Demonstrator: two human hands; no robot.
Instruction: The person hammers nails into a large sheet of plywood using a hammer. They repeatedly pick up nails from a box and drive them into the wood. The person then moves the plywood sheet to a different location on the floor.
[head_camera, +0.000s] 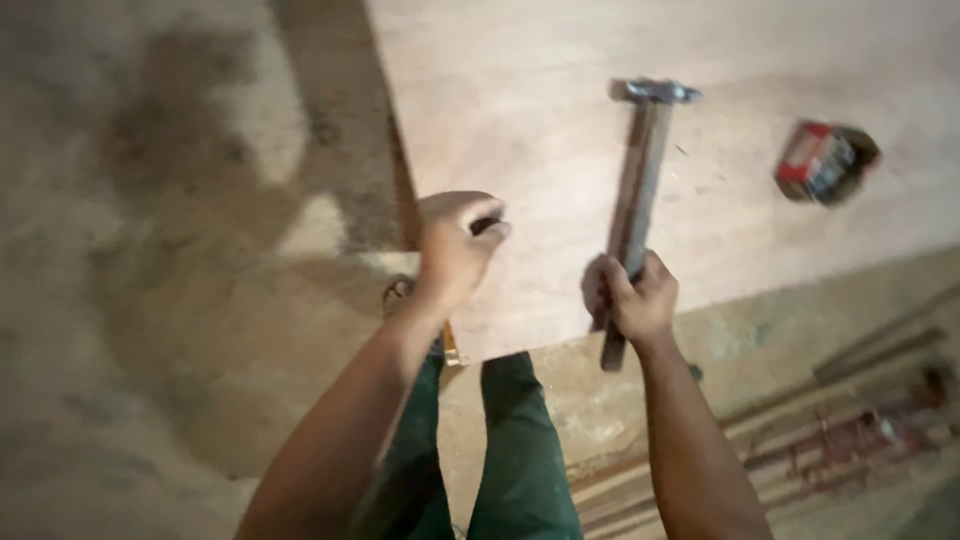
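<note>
My right hand (636, 298) grips the lower part of a hammer's wooden handle, and the hammer (640, 170) points away from me with its metal head over a large plywood sheet (560, 120). My left hand (455, 243) is near the sheet's left edge with fingers pinched together on something small and dark; I cannot make out what it is. My green trouser legs (510, 450) show below the sheet's near corner. The picture is blurred.
A small red and dark box (825, 160) lies on the plywood at the right. Bare concrete floor (150, 250) spreads to the left. Several long strips and rods (840, 430) lie on the floor at the lower right.
</note>
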